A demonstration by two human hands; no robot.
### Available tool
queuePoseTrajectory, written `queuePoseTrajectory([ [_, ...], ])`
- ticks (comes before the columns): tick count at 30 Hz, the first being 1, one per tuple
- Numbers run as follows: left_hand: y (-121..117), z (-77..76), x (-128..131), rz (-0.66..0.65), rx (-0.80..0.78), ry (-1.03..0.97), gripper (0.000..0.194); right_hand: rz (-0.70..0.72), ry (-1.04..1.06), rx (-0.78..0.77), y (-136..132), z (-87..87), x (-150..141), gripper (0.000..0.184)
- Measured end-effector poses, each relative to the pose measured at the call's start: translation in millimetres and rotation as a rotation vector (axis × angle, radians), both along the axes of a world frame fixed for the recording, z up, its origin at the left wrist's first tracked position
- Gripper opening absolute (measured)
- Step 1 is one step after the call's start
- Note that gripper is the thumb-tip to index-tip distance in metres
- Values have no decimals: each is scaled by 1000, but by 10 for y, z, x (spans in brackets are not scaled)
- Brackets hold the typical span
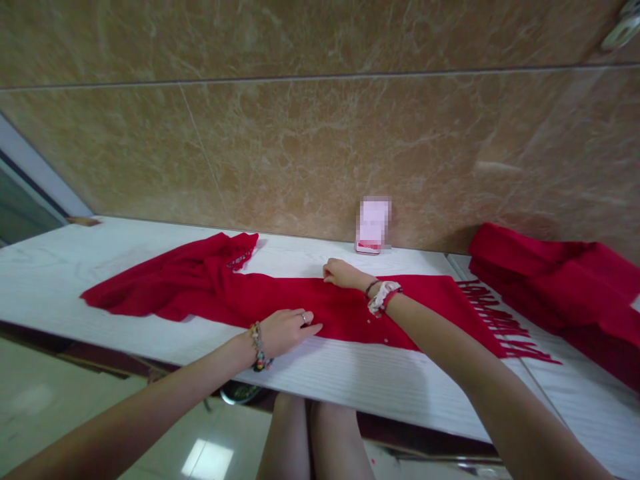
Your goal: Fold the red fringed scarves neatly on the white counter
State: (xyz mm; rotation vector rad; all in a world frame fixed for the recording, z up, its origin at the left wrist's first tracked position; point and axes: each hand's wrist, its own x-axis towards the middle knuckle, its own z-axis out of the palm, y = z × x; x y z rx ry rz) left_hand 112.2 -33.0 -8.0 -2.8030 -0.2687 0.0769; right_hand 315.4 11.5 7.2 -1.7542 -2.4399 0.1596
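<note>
A long red scarf (330, 307) lies flat along the white table, its left part bunched up in loose folds. Fringe (495, 320) runs down its right end. My left hand (287, 331), with a ring and a beaded bracelet, rests at the scarf's near edge with thumb and fingers apart. Across from it, my right hand (345, 274) has its fingers curled down at the far edge, seemingly pinching the cloth; the fingertips are partly hidden. A scrunchie (384, 297) circles the right wrist. Small pale specks dot the scarf below that wrist.
A phone (373, 225), its screen blurred, leans against the brown marbled wall (280, 153) behind the table. More red cloth (550, 280) is heaped at the right. The white table (210, 340) has its front edge just above my knees (313, 433).
</note>
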Motion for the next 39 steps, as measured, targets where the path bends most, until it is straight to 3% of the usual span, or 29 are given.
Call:
queuePoseTrajectory([
  [7, 9, -51, -22, -95, 14, -47, 28, -74, 28, 68, -9, -17, 46, 15],
  [14, -2, -64, -31, -72, 7, -65, 30, 110, 74, 24, -84, -51, -51, 16],
  [22, -14, -42, -8, -47, -24, -44, 32, -26, 75, -65, 22, -95, -139, 10],
  [30, -17, -44, -9, -53, -47, -56, 32, -157, 102, 35, 100, 36, -97, 20],
  [36, -14, -44, -19, -57, -100, -71, 35, -142, 126, 26, 149, -99, -111, 15],
  [39, -36, -25, -15, -17, -125, -54, 34, -129, 146, 43, 105, -120, 4, 23],
])
